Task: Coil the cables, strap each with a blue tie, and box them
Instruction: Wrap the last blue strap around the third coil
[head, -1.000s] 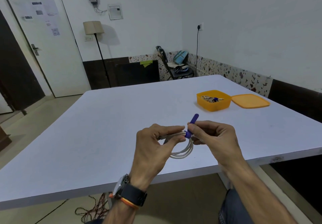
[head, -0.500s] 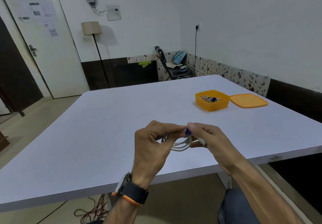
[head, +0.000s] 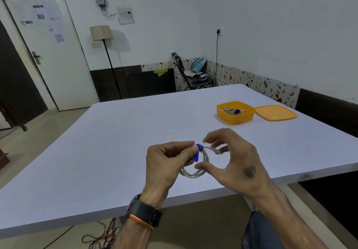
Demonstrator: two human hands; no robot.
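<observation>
A coiled white cable (head: 193, 173) hangs just above the near part of the white table (head: 120, 142). A blue tie (head: 198, 151) is wrapped around the coil's top, its loose end pointing down. My left hand (head: 166, 163) pinches the coil at the tie. Beside it, my right hand (head: 232, 161) has its fingers spread around the coil's right side, thumb near the lower loop, holding nothing. The cable's plug end (head: 218, 151) sticks out toward the right palm. An orange box (head: 235, 117) at the far right holds a tied cable (head: 231, 111).
The box's orange lid (head: 276, 112) lies flat to its right. The table's near edge runs just below my wrists. Loose wires (head: 104, 237) lie on the floor under the table. A chair (head: 193, 74) and a floor lamp (head: 108, 59) stand by the far wall.
My right hand has let go of the tie and opened its fingers. The tie, upright a second ago, is now wrapped on the coil with its end hanging down.
</observation>
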